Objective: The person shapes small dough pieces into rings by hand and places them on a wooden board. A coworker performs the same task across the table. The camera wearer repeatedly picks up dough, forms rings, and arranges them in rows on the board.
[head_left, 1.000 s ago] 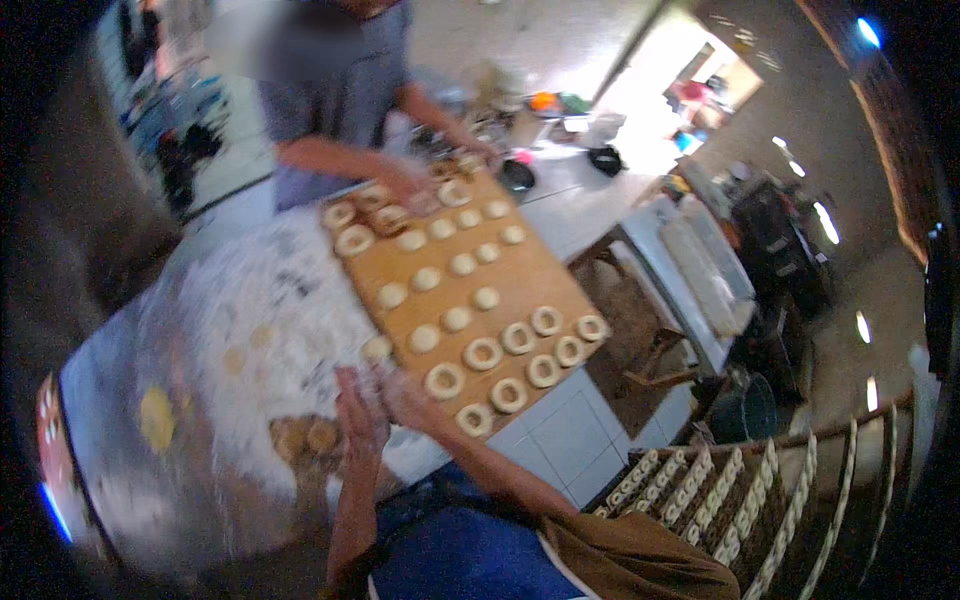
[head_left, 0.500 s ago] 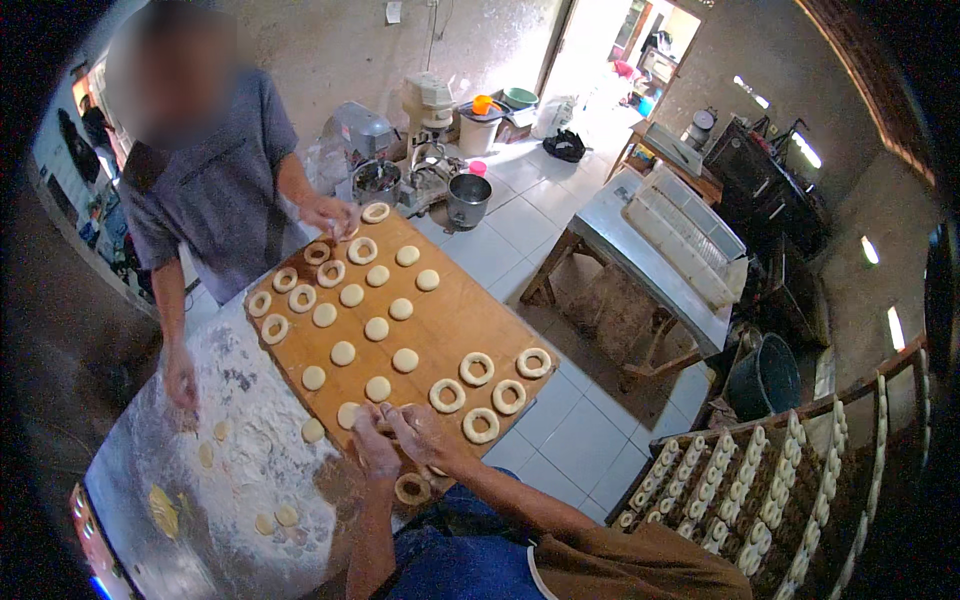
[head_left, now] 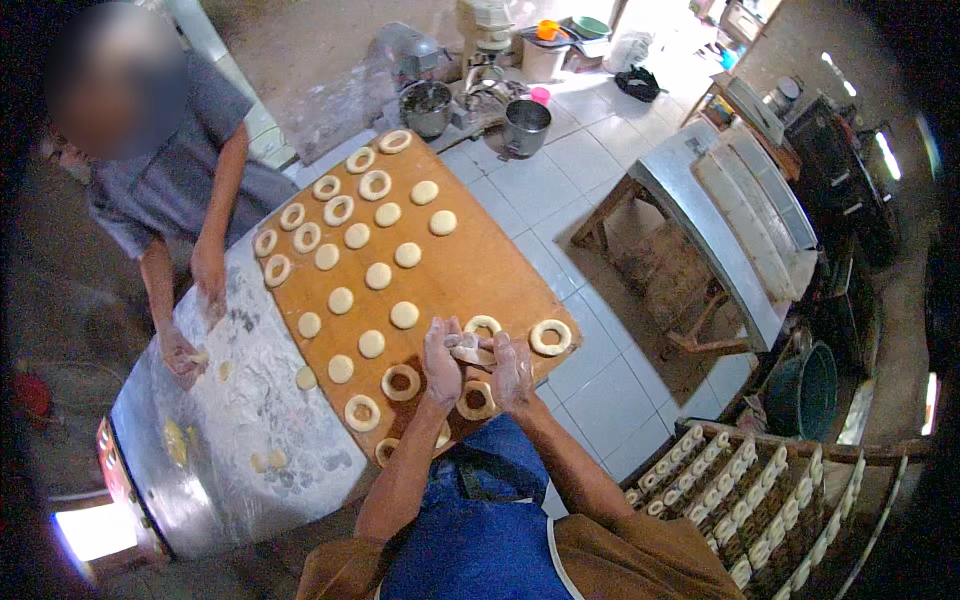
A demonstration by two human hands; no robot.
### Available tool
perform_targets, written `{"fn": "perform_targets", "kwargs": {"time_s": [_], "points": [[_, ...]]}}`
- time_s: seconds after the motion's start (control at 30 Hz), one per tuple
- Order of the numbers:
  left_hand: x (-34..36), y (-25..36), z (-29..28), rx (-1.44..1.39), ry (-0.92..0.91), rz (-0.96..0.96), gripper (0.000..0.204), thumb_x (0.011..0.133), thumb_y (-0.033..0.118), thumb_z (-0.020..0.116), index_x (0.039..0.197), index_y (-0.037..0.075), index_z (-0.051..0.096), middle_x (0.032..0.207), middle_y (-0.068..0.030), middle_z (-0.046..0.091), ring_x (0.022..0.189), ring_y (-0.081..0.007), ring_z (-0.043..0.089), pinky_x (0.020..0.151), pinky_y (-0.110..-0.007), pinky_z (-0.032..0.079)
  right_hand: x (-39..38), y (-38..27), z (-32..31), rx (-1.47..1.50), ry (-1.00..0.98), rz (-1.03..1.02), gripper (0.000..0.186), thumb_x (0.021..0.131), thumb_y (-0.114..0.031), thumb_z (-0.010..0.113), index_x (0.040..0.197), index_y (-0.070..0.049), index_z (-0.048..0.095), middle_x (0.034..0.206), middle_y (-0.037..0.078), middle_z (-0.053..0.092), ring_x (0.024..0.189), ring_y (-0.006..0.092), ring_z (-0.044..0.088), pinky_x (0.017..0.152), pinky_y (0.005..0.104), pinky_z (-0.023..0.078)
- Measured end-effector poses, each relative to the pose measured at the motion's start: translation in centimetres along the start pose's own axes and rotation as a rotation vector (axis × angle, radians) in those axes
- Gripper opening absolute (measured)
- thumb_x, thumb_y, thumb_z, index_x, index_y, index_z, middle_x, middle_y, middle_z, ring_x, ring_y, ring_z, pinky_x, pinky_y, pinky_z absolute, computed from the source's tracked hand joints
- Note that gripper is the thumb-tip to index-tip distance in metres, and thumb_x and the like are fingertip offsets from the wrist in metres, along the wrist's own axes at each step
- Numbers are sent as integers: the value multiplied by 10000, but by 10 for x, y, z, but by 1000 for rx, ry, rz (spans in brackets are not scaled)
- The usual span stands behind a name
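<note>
My left hand (head_left: 442,364) and my right hand (head_left: 513,374) come together over the near right part of the wooden board (head_left: 490,260). Between their fingers is a piece of pale dough (head_left: 472,350), gripped from both sides; fingers hide much of its shape. Dough rings lie close around: one ring (head_left: 482,328) just beyond my fingers, another ring (head_left: 477,401) partly under my right hand, and one (head_left: 550,337) near the board's right corner. Left of my left hand are a dough ring (head_left: 401,382) and a flat round dough disc (head_left: 371,344).
Across the floured metal table (head_left: 290,430), a person's hand (head_left: 183,358) holds a small dough bit. Several more discs and rings cover the board's far left. At right stand a metal-topped table (head_left: 690,190) and a rack (head_left: 740,480) of dough rings. A mixer bowl (head_left: 526,128) sits on the floor.
My hands have moved right from the board's near edge and now hold dough between them. The other person's hand has left the board for the floured table. The whole view has shifted.
</note>
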State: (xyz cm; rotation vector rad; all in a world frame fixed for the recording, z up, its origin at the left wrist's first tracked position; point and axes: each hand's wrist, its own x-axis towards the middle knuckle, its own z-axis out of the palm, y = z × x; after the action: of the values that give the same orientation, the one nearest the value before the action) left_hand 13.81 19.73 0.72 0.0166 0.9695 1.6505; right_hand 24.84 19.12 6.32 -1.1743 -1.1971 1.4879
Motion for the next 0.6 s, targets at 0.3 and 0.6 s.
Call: {"fn": "perform_targets", "kwargs": {"time_s": [0.3, 0.6], "points": [[-7, -34, 49, 481, -218, 30, 384, 1001, 417, 417, 823, 109, 562, 718, -9, 528, 671, -139, 532, 621, -298, 464, 20, -7, -57, -399, 35, -389, 453, 967, -342, 397, 740, -11, 606, 628, 104, 550, 560, 226, 509, 546, 385, 414], [32, -15, 101, 1375, -110, 395, 294, 974, 247, 434, 959, -18, 559, 851, -200, 587, 818, -353, 553, 758, -441, 451, 69, -24, -87, -742, 79, -29, 394, 746, -229, 734, 1021, 26, 614, 885, 176, 660, 813, 332, 645, 715, 413, 517]]}}
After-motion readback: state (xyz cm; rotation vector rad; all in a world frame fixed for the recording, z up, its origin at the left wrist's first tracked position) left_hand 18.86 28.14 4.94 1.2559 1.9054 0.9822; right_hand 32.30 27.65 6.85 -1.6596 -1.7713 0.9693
